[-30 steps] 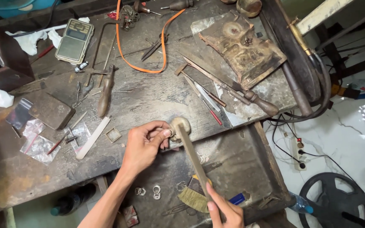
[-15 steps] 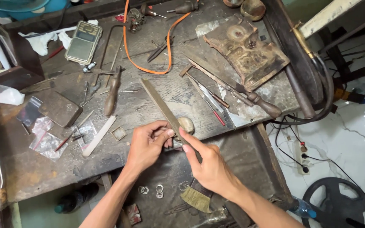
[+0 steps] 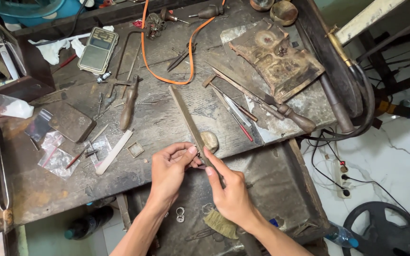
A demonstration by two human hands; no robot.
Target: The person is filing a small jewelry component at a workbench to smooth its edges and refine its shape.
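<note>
My right hand (image 3: pixel 231 192) grips a flat file (image 3: pixel 188 124); my left hand (image 3: pixel 169 170) pinches a small, unclear piece against it.

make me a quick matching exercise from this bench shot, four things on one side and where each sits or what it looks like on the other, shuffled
Things:
1. flat file
2. orange cord
3. small scale
4. brush

Descriptions:
A. looped on the bench top, far from the hands
B. in the tray below the bench edge, beside the right wrist
C. slanting up from the right hand, close by the left hand
D. grey box lying at the far left of the bench

Pairs: 1-C, 2-A, 3-D, 4-B
</note>
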